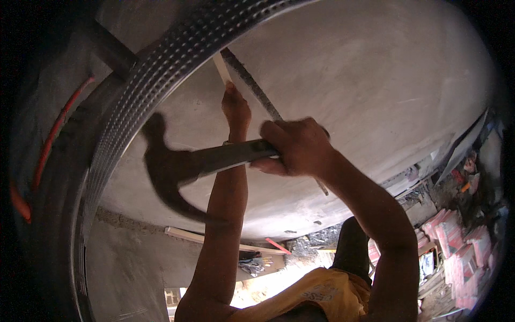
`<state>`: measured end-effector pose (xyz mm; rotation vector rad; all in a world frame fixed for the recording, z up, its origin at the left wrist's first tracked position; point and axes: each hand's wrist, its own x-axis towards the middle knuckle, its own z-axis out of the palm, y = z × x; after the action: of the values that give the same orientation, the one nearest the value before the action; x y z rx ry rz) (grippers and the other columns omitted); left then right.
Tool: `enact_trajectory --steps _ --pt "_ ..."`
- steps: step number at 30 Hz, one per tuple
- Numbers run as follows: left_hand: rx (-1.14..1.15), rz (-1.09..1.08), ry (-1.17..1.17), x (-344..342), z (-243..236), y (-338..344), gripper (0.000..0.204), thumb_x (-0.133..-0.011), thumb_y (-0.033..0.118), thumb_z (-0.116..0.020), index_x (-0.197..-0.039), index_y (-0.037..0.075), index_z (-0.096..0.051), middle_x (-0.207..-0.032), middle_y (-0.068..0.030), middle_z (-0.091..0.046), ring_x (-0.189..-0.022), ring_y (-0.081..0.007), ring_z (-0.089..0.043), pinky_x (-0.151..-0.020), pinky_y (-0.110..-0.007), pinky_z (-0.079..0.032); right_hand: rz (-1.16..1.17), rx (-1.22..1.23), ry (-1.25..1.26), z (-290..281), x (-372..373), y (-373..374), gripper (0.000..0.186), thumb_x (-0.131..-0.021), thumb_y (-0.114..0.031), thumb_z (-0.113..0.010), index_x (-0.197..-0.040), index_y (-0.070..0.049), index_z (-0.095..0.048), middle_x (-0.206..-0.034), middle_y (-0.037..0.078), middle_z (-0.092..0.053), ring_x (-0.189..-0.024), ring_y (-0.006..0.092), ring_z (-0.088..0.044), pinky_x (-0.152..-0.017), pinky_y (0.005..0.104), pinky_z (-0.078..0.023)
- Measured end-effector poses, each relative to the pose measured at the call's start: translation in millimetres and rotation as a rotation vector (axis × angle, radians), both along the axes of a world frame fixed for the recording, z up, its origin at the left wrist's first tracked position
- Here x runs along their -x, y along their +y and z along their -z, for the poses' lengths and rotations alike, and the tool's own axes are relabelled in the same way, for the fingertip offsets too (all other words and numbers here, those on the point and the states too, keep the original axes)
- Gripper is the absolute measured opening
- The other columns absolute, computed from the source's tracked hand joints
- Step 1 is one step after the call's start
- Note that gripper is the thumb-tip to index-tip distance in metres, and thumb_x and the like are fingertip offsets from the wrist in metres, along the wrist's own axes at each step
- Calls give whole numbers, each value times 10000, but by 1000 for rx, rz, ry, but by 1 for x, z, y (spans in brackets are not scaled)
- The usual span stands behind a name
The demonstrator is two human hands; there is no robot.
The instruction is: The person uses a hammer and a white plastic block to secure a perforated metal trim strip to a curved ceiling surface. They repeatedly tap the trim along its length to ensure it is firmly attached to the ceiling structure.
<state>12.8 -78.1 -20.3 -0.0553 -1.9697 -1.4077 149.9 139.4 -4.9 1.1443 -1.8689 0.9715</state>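
My right hand (pixel 300 146), at the middle of the view, is closed round the grip of a claw hammer (pixel 174 169). The hammer's dark head points left, its curved claw hanging in front of my left forearm. My left hand (pixel 236 107) is raised farther up, with fingers closed on the lower end of a pale flat strip, apparently wood (pixel 221 67). That strip's upper end meets the edge of a dimpled metal channel (pixel 155 80). A dark, rough narrow bar (pixel 252 86) slants from the channel down behind my right hand; whether that hand touches it I cannot tell.
A broad grey plastered surface (pixel 365 80) spreads behind my hands. An orange conduit (pixel 53 129) runs at the left. Pink-and-white packages (pixel 450 236) are stacked at the lower right near rubble. A long pale batten (pixel 188 234) lies low at the left, and a red strip (pixel 278 246) beside it.
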Motion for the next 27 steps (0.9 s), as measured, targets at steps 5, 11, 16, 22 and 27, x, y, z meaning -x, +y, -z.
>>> enact_trajectory --steps 5,11,16,22,27 --pt "169 -3 80 -2 -12 -8 601 -1023 466 -297 -1093 -70 -558 -932 -208 -639 -839 -301 -612 -749 -396 -476 328 -115 -185 -36 73 -19 549 -930 -583 -436 -874 -53 -568 -686 144 -640 -590 324 -654 -562 438 -536" --pt "473 -115 71 -4 -2 -19 485 -1038 350 -315 -1063 -63 -569 -959 -191 -647 -864 -290 -616 -756 -389 -481 159 -193 -288 -42 36 -31 638 -923 -636 -380 -960 -34 -589 -717 162 -655 -697 347 -672 -648 476 -540" --pt "671 -137 102 9 1 -25 427 -1033 308 -342 -986 -48 -572 -907 -154 -638 -808 -250 -595 -734 -370 -475 333 -79 -425 -42 79 -22 656 -891 -680 -394 -946 -56 -586 -690 149 -649 -677 336 -669 -638 474 -539" --pt "-181 280 146 12 3 -32 443 -1002 374 -449 -835 -25 -550 -780 -85 -589 -707 -160 -523 -671 -337 -447 240 -100 -236 -39 53 -24 641 -937 -613 -375 -983 -17 -607 -658 169 -642 -651 358 -665 -608 445 -547" --pt "103 128 23 -9 -7 -15 405 -1020 337 -421 -928 -41 -535 -719 -61 -514 -665 -144 -489 -654 -338 -446 231 -69 -443 -53 49 -25 653 -943 -616 -353 -940 -24 -629 -692 167 -659 -702 359 -675 -648 454 -548"
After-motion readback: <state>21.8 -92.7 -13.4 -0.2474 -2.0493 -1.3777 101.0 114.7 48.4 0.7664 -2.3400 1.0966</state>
